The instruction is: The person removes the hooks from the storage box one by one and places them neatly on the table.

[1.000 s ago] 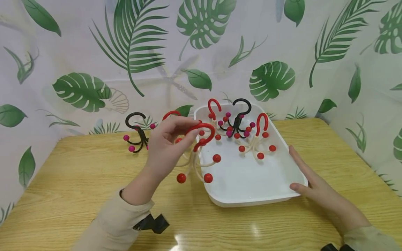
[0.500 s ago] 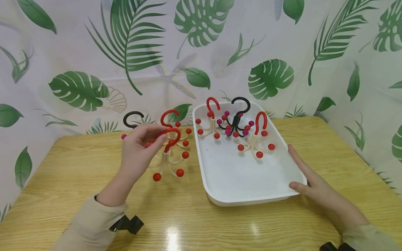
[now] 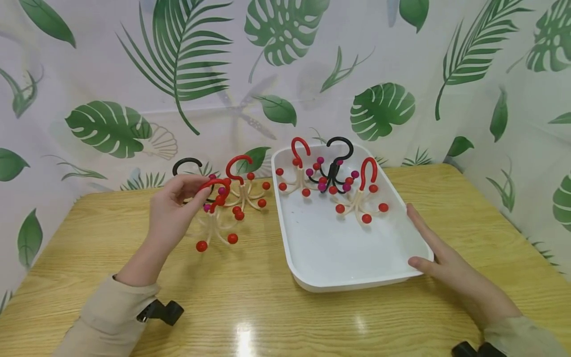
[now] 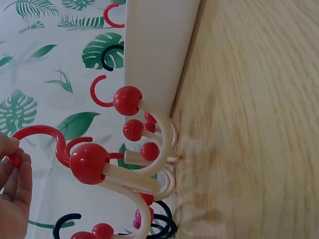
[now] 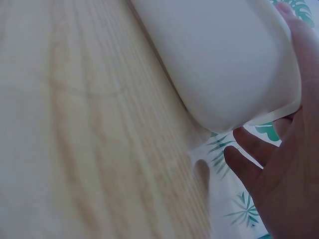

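In the head view my left hand [image 3: 171,208] pinches the red hook of a cream, multi-armed hanger [image 3: 213,208] with red ball tips. The hanger is upright to the left of the white tray [image 3: 285,243]; whether its arms touch the table I cannot tell. Behind it stand another red-hooked hanger [image 3: 243,192] and a black hanger [image 3: 187,161], the latter mostly hidden by my left hand. My right hand [image 3: 439,255] holds the tray's right rim near its front corner, thumb over the edge, fingers along the outside. The left wrist view shows the held hanger's red ball [image 4: 88,163] up close.
Inside the tray's back half sit two red-hooked hangers, one at left [image 3: 301,169] and one at right [image 3: 358,199], with a black hanger [image 3: 333,171] with pink balls between. The wooden table [image 3: 250,307] meets a leaf-printed backdrop [image 3: 205,119] behind.
My left hand has carried the red-hooked hanger leftward, from over the tray's left edge to over the table. My right hand stays on the tray's rim.
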A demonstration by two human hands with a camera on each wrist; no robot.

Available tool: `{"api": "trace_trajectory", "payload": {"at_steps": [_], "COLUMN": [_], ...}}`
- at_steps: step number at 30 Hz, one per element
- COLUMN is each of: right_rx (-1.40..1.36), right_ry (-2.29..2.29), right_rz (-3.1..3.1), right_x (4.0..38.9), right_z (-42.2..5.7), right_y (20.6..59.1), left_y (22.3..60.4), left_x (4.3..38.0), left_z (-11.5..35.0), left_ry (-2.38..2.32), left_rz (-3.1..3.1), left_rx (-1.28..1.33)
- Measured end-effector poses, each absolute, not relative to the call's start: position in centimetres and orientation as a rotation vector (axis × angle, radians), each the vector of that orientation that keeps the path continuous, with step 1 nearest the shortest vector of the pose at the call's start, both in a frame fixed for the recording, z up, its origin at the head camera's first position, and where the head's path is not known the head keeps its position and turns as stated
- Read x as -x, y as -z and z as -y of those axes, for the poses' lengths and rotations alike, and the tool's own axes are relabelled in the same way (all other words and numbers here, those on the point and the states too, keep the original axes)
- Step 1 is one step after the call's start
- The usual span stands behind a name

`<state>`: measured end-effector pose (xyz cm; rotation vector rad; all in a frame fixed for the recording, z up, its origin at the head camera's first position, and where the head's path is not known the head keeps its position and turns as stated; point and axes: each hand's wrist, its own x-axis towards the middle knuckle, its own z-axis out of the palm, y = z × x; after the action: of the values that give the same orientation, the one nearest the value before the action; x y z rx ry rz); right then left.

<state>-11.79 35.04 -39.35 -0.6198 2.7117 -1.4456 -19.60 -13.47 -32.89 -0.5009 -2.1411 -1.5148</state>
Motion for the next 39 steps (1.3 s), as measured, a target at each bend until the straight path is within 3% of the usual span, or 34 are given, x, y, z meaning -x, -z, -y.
{"api": "trace_trajectory", "payload": {"at_steps": [39], "right_rx": [0.638], "right_ry": [1.412], "right_rz": [-2.743], "right_x": [11.8], "right_z": [-35.1], "right_y": [39.4], "left_y": [34.8], "left_x": [20.7], "left_z": [17.2], "left_ry": [1.506], "left_rz": [2.308], "left_rx": [0.291]}}
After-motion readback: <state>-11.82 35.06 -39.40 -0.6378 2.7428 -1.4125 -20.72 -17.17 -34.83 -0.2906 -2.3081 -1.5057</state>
